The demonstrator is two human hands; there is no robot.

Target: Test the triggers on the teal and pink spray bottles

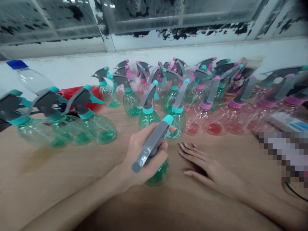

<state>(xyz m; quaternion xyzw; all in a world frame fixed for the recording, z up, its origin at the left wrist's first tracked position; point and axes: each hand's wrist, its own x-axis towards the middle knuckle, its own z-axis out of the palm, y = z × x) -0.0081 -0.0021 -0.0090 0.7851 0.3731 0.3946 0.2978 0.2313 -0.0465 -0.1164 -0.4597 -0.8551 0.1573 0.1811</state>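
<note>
A brown table (72, 166) spread beneath everything, with a grimy window (180, 17) above a white wall behind it. At the far left leaned a clear bottle (33, 78); near it was a red container (67, 93). Many spray bottles crowded the table: three green ones (103, 131) at the left, pink ones (215, 123) at the right, both colours mixed behind. In front of them, between the person's arms, was one more green spray bottle (152, 142). The left hand (139, 144) was wrapped around it below the grey head (its teal nozzle faced away from the person). The right hand (204, 163) lay palm down, fingers extended, near the bottle but apart from it. Smallest was the clear bottle's blue cap (17, 64).
</note>
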